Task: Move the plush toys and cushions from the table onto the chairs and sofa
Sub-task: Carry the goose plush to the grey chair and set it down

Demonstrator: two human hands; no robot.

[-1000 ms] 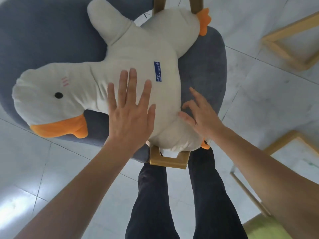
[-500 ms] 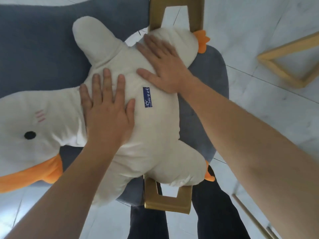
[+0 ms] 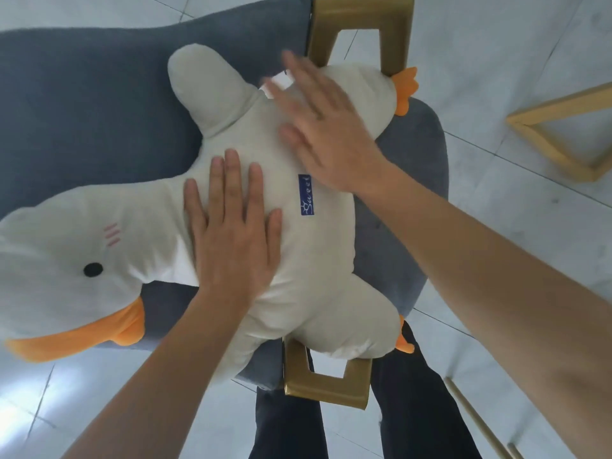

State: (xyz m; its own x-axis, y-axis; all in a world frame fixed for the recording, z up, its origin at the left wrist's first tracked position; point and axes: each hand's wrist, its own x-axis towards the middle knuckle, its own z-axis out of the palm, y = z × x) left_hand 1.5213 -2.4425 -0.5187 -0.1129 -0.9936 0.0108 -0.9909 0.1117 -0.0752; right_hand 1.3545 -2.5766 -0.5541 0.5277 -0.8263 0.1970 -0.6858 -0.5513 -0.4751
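Note:
A big white plush duck [image 3: 318,260] with an orange beak and orange feet lies flat across the grey upholstered chair [image 3: 82,111]. Its head hangs over the chair's left edge and a blue label is sewn on its belly. My left hand [image 3: 231,236] presses flat on the duck's middle, fingers straight and together. Over the duck's upper body near the far leg, my right hand [image 3: 324,127] lies spread with straight fingers, blurred by motion. Neither hand grips the toy.
The chair has gold metal legs, one [image 3: 326,382] at its near edge and another [image 3: 361,28] at the far edge. A wooden frame [image 3: 559,134] stands on the white tiled floor at the right. My dark trousers [image 3: 288,425] are right below the chair.
My right hand went from the duck's lower right side up to its upper body and is still sliding there. The left hand has stayed pressed on the belly. My view has moved closer.

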